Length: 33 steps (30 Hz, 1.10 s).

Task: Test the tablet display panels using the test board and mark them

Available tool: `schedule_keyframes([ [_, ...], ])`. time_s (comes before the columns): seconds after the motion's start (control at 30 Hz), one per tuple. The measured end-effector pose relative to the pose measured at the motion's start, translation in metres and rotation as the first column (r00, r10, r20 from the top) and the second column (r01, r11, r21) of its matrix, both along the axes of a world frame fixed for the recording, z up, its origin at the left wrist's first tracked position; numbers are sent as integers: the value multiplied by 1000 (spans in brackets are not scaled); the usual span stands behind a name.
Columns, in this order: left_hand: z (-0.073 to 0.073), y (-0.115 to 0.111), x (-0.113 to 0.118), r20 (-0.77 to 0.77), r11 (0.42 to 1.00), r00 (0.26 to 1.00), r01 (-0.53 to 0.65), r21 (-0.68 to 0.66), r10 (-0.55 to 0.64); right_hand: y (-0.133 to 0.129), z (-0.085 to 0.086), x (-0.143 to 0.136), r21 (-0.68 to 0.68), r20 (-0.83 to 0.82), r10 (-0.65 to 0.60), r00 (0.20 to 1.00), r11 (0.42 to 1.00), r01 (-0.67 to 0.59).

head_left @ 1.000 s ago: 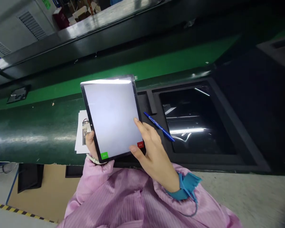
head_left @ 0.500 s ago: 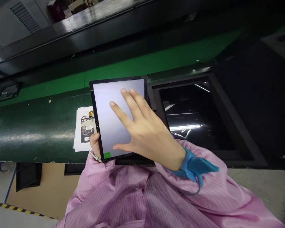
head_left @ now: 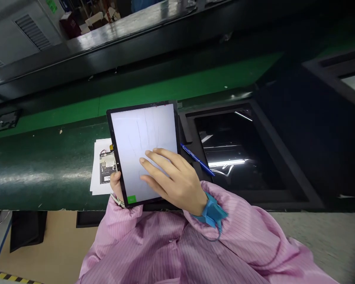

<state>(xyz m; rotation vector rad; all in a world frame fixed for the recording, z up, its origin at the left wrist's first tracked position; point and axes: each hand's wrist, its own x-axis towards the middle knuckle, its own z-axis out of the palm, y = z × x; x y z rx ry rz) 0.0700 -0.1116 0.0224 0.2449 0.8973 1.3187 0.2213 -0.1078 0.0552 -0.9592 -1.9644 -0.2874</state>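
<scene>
A tablet (head_left: pixel 127 134) with a lit whitish screen is tilted up over the bench edge. Its left edge is held by my left hand (head_left: pixel 116 183), with the thumb at the front and the other fingers hidden behind. Several thin dark lines run down the screen, and a small green box sits at its lower left corner. My right hand (head_left: pixel 174 177) lies over the lower right of the screen with fingers spread, the fingertips on or just above the glass. A blue wristband is on that wrist.
White sheets (head_left: pixel 96 173) with a battery and circuit board (head_left: pixel 107 167) on top lie left of the tablet. A blue pen (head_left: pixel 197 159) rests to its right, beside a dark glossy panel in a black frame (head_left: pixel 192 126). Black trays (head_left: pixel 28 228) are below the bench.
My right hand has slid down the screen toward me, and dark lines now show above its fingers. The pen has come into view. My left hand keeps its hold.
</scene>
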Motion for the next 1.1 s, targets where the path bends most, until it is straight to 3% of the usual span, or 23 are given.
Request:
schedule_keyframes([
  [0.17, -3, -1, -5, 62, 999, 998, -2, 45, -1, -23, -5, 15, -120, 31, -16, 999, 993, 19],
  [0.3, -10, 1, -10, 40, 996, 998, -45, 75, 42, -25, 10, 33, -225, 55, -56, 997, 972, 67],
  [0.37, -14, 2, -11, 15, 989, 996, -84, 122, 82, -13, 25, 47, -287, -31, -170, 985, 946, 154],
  [0.47, -18, 0, -14, -26, 982, 995, -90, 168, 96, 17, 43, 69, -445, -102, -364, 926, 849, 285],
  [0.57, -21, -2, -16, -45, 981, 996, -65, 180, 75, 45, 48, 82, -546, -115, -352, 929, 803, 237],
  [0.67, -24, -4, -18, -39, 984, 999, -25, 175, 32, 52, 46, 81, -539, -98, -372, 923, 800, 266],
  [0.77, -27, -5, -19, -1, 990, 1000, 0, 140, 0, 39, 45, 73, -439, -92, -435, 896, 825, 356],
  [0.83, -27, -5, -18, 15, 992, 1000, -17, 128, 15, 25, 47, 71, -379, -117, -356, 927, 879, 290],
  [0.93, -24, -5, -16, -20, 988, 998, -61, 141, 64, 4, 50, 78, -372, -124, -82, 989, 928, 30],
  [1.0, -23, -5, -16, -41, 987, 997, -59, 151, 66, -8, 48, 88, -436, -129, 118, 985, 885, -163],
  [1.1, -27, -9, -21, -53, 990, 998, 25, 136, -17, -24, 39, 105, -560, -146, 334, 931, 748, -357],
])
